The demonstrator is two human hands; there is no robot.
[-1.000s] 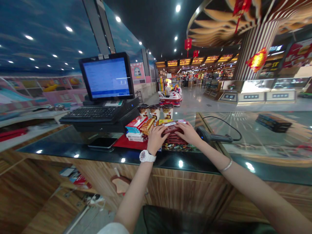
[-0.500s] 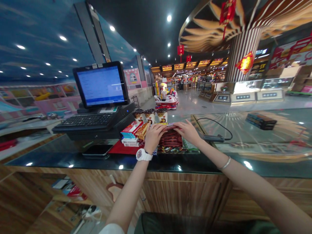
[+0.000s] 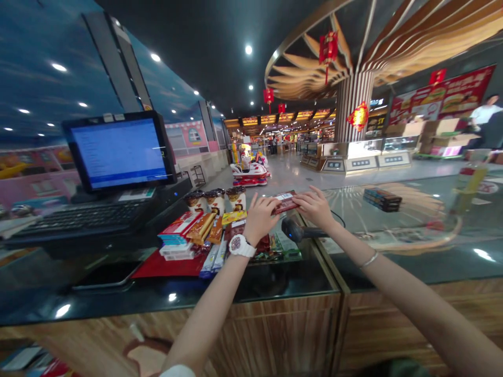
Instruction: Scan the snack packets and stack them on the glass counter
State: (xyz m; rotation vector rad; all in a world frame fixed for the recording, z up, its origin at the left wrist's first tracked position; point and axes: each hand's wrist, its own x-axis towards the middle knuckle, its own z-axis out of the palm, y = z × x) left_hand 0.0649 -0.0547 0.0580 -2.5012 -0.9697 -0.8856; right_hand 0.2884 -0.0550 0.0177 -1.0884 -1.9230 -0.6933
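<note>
The left hand [image 3: 262, 219] and the white watch [image 3: 241, 245] on its wrist hide part of the heap of packets on the counter [image 3: 283, 285], so the brown packets [image 3: 262, 245] beneath cannot be counted. The right wrist covers the end of the scanner's [image 3: 293, 229] handle. One brown packet [image 3: 285, 201] is pinched between the fingers of both hands, one at each end, above the counter near the scanner. Three dark-topped cups [image 3: 236, 201] stand in a row behind the goods; two orange-brown packets [image 3: 201, 227] lean beside a stack of boxes [image 3: 177, 234], and two blue-and-white sticks [image 3: 214, 259] lie in front. The held packet bears a white label, its print too small to read; the lines on the monitor's [image 3: 120, 153] blue screen are likewise illegible.
</note>
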